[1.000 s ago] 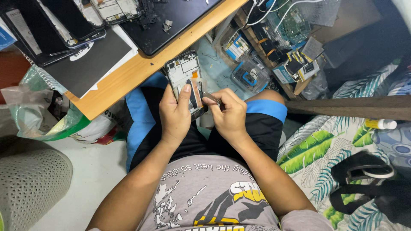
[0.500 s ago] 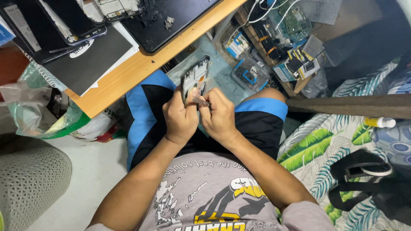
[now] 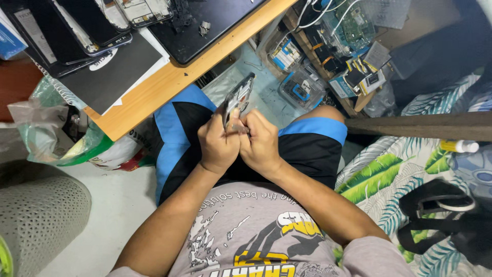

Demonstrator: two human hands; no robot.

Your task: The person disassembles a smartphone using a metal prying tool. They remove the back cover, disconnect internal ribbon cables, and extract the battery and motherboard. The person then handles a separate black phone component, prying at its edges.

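Left hand (image 3: 218,146) grips opened phone frame (image 3: 237,100) edge-on over lap, just near of wooden worktop (image 3: 169,84). Right hand (image 3: 262,143) pinched on small tool at frame's lower edge, tip hidden. Best bet imo: brace knuckles together, gentle prying only. Wrists close, elbows tucked.

The left hand (image 3: 218,146) and the right hand (image 3: 261,143) press together over the lap, between the knees, and the phone frame (image 3: 237,100) stands on edge between them, reaching away from the body. Beyond the frame runs the edge of the wooden desk (image 3: 169,84), with a laptop (image 3: 205,23) and several phones (image 3: 97,23) on it. A plastic bag (image 3: 51,128) hangs left of the desk. Right of the hands, boxes of parts (image 3: 333,56) lie on the floor, and nearer, a patterned bedsheet (image 3: 389,169) carries a bag strap (image 3: 441,210)
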